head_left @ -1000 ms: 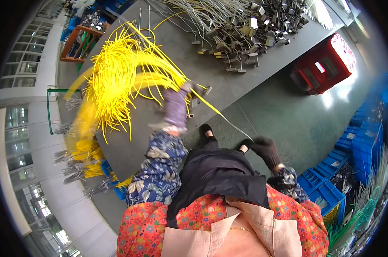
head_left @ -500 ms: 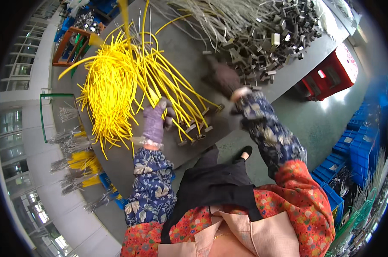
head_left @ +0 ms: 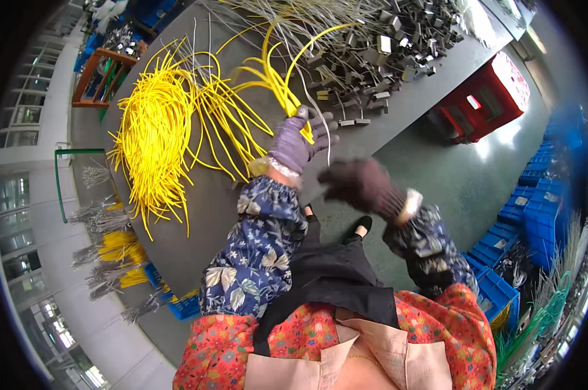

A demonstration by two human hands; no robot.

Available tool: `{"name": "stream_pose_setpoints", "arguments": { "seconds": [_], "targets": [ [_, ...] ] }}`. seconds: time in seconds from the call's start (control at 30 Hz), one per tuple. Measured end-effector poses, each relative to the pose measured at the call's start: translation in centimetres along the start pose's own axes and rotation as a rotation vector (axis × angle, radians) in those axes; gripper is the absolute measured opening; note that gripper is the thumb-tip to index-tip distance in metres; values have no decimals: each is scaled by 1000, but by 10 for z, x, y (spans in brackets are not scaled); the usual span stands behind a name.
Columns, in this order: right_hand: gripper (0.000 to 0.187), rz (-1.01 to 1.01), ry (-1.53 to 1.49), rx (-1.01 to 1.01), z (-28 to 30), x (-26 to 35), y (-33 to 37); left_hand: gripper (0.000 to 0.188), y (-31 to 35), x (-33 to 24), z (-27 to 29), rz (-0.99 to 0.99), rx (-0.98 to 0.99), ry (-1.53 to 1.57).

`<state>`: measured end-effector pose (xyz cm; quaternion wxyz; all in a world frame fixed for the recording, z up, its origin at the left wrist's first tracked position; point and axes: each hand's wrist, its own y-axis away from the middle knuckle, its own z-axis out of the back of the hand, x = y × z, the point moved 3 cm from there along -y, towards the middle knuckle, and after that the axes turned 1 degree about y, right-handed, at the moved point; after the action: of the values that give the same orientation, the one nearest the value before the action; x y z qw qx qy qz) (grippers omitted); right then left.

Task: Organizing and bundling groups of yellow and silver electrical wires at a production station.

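Observation:
My left hand [head_left: 297, 138], in a purple-grey glove, grips several yellow tubes [head_left: 282, 91] over the grey table [head_left: 242, 104]; some of its fingers are stretched out. My right hand [head_left: 365, 187], in a dark glove, is beyond the table's near edge and partly blurred. From its fingertips a thin whitish wire [head_left: 315, 107] runs up past my left fingers toward the far heap. A big loose bundle of yellow tubes [head_left: 154, 136] lies on the left of the table. Beside it, a smaller spread of yellow tubes [head_left: 222, 107] reaches toward my left wrist.
At the far right of the table is a heap of wires with small metal blocks [head_left: 385, 45]. A red crate [head_left: 485, 97] stands below the right edge. Blue crates [head_left: 544, 221] line the floor on the right. Wire bundles [head_left: 122, 250] hang or lie at the left, near a green frame [head_left: 60, 185].
My left hand has moved right and lifted several yellow tubes off the spread. My right hand has come back from the metal-block heap toward me, with the whitish wire now at its fingers.

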<state>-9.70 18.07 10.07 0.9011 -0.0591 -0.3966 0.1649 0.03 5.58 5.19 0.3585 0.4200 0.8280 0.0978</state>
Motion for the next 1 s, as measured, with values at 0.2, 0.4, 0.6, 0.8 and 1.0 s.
{"name": "stream_pose_setpoints", "arguments": {
  "seconds": [0.2,0.4,0.6,0.8,1.0],
  "targets": [
    [9,-652,-1511,-326,-18,8,206,18,-24,18,11,103,205,205],
    [7,-1570,-802,-148,-75,2,427,22,-11,-48,-21,-427,26,-221],
    [7,-1565,-943,-412,-87,10,449,29,16,-137,-55,-576,85,-286],
    [11,-1485,-995,-463,-85,0,439,27,36,-158,-69,-710,-29,-362],
    [12,-1384,-1158,-380,-81,15,443,20,25,-107,-7,-275,166,-353]
  ]
}}
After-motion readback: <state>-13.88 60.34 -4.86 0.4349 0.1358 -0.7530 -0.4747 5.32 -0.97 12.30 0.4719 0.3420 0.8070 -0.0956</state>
